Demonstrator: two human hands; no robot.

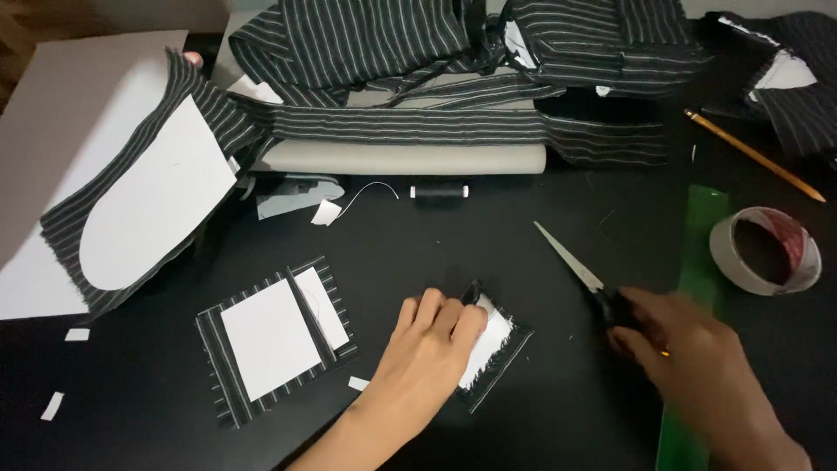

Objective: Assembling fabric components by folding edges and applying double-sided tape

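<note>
- Our left hand (pixel 433 336) lies flat, fingers together, pressing on a small square of black striped cloth backed with white stiffener (pixel 493 349), low and central on the black tabletop (pixel 523 419).
- Our right hand (pixel 689 349), blurred, is closed around the dark handles of steel-bladed scissors (pixel 582 275); the blades are together and point up and to the left, clear of the small square.
- Step in hand, as we judge it: steadying the small square for trimming or folding an edge; the next move would call for bringing the blades to its frayed border while the left hand pins it.
- Just left: a larger striped cloth square bearing two white paper panels (pixel 277 336), apart from the left hand.
- By the right hand: a translucent green plastic ruler (pixel 702 253), a roll of tape (pixel 767 251) and a yellow pencil (pixel 754 155).
- Farther off: a spool of black thread (pixel 438 192), a rounded white paper pattern on striped cloth (pixel 144 209), heaped striped fabric (pixel 453 61).
- Open room: bare tabletop between the two squares and the thread; the ruler crowds the right.
</note>
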